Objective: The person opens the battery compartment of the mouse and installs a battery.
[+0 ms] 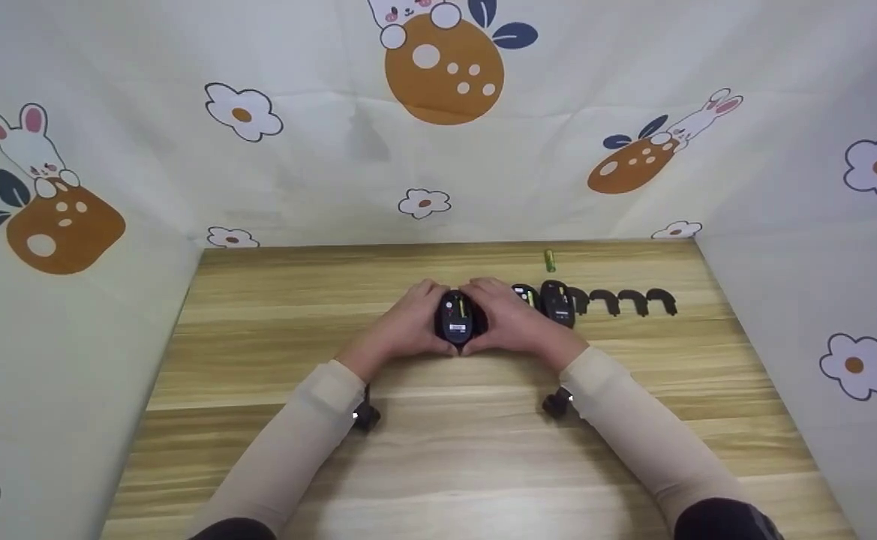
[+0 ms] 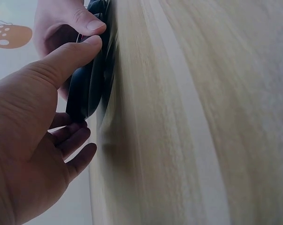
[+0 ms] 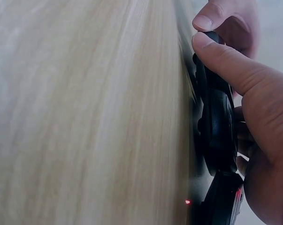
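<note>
An upturned black computer mouse (image 1: pixel 457 319) lies on the table between both hands, its underside showing a label and a battery in an uncovered slot. From the left side my left hand (image 1: pixel 412 322) grips it, with thumb at the near end and fingers toward the far end. My right hand (image 1: pixel 509 319) holds it from the right in the same way, and the two thumbs nearly meet, as the left wrist view shows. Beside the right hand are two more upturned mice, one partly hidden mouse (image 1: pixel 524 294) and one fuller in view, a black mouse (image 1: pixel 557 304).
Several black arched covers (image 1: pixel 633 302) stand in a row to the right of the mice. Behind them lies a green battery (image 1: pixel 550 260). A patterned cloth (image 1: pixel 318 172) walls the wooden table (image 1: pixel 453 450) at the back and sides.
</note>
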The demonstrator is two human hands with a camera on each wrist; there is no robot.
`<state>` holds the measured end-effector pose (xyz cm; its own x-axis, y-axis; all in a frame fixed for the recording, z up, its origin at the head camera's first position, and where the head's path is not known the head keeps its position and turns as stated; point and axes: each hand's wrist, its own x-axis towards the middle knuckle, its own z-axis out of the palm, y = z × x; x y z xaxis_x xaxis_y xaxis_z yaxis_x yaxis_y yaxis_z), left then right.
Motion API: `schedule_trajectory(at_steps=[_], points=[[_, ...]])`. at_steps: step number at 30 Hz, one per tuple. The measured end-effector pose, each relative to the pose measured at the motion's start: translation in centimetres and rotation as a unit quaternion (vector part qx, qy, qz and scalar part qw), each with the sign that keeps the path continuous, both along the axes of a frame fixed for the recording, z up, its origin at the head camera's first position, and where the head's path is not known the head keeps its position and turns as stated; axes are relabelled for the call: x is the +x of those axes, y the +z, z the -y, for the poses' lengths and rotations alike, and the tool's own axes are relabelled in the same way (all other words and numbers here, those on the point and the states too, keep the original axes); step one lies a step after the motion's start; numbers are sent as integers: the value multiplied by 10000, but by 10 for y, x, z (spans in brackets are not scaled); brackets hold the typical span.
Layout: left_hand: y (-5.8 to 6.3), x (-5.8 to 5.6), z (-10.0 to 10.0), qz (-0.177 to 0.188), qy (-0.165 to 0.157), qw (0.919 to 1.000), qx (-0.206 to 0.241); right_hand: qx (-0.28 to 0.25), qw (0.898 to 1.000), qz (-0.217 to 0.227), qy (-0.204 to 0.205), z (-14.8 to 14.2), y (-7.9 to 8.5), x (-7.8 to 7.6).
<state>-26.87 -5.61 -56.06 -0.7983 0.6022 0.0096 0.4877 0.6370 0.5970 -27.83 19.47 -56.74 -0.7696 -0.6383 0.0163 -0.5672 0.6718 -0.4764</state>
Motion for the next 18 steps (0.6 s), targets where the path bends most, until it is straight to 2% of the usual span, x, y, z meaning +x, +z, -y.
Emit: schedule_trajectory(at_steps=[12, 18], points=[[-1, 1, 2, 149, 57, 9999, -46, 184, 9998, 73, -86, 1, 5, 3], [2, 3, 3, 225, 96, 9996, -103, 59, 9997, 159, -178, -2, 9, 7]])
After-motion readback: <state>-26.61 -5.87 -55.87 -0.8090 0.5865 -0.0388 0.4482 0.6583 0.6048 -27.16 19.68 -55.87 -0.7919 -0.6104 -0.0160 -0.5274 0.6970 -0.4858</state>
